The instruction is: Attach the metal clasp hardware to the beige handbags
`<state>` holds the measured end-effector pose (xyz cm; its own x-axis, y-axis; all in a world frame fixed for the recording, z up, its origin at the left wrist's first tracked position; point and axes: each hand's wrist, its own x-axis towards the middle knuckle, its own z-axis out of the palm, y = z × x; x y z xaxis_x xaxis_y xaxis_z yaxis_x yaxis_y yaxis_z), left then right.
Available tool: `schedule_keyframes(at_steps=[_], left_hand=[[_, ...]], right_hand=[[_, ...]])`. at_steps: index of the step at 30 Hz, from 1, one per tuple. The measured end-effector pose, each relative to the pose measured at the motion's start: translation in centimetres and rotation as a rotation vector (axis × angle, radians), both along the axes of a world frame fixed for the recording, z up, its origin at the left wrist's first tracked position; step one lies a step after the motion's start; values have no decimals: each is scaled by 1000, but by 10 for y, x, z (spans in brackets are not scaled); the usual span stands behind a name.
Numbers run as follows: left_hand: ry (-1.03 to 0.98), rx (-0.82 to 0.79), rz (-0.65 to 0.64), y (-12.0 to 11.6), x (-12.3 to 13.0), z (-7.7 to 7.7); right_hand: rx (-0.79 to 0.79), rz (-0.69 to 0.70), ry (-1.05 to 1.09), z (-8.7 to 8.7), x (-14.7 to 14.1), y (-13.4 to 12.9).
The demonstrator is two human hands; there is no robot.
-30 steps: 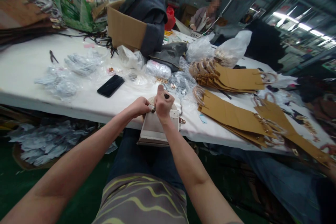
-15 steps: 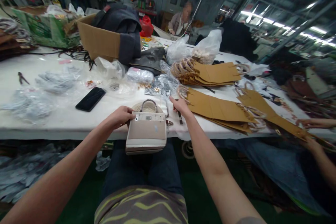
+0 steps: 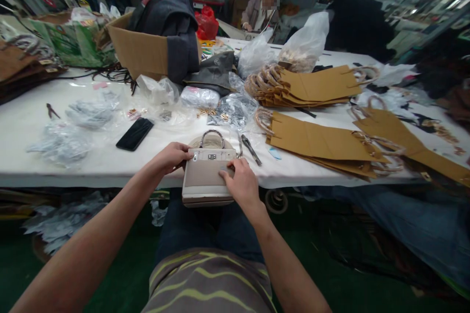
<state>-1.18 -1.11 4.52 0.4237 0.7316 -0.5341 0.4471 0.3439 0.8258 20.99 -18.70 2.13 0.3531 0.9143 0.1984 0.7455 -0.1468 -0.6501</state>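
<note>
A small beige handbag (image 3: 203,173) with a wrapped round handle leans at the table's front edge, its lower part over my lap. My left hand (image 3: 174,157) is closed on its upper left edge, thumb in front. Against the bag's right front, my right hand (image 3: 242,182) has its fingers bent, thumb and forefinger close together at a small pale bluish patch. What lies between those fingertips is too small to make out. A dark slim metal tool (image 3: 251,149) lies on the table just right of the bag. Near it is a light blue scrap (image 3: 274,153).
Brown handled bag panels (image 3: 319,146) lie stacked to the right, with another stack (image 3: 319,85) behind. A black phone (image 3: 134,134), plastic packets (image 3: 60,142) and pincers (image 3: 52,111) lie left. A cardboard box (image 3: 137,51) stands behind. A person (image 3: 262,5) sits across the table.
My right hand has left the dark tool on the table and come left onto the bag's front. My left hand keeps its hold. The co-worker's hands at the right are out of view.
</note>
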Motion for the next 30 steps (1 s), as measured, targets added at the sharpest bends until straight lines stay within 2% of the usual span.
schedule_keyframes(at_steps=[3,6,9,16,19,22,24,26,30], left_hand=[[-27,-21,-7,-3,-4,4],[-37,-23,-21,-3,-8,2],[-21,-23,-28,-3,-8,0],[-16,-42,0,-5,-7,4],[-19,-54,4,-5,-7,7],[-15,-44,0,-5,-5,8],[1,-23,-5,-4,-3,8],[18,-1,3,-4,-2,7],[43,5,-15,-3,-3,3]], right_hand=[[4,-20,164,-12,8,6],[-35,-23,300,-17,25,12],[-105,-18,412,-17,37,14],[-247,96,694,-9,60,10],[-196,29,599,1,76,6],[44,17,447,16,81,6],[155,149,350,26,77,11],[187,310,198,32,71,19],[70,497,-123,29,68,38]])
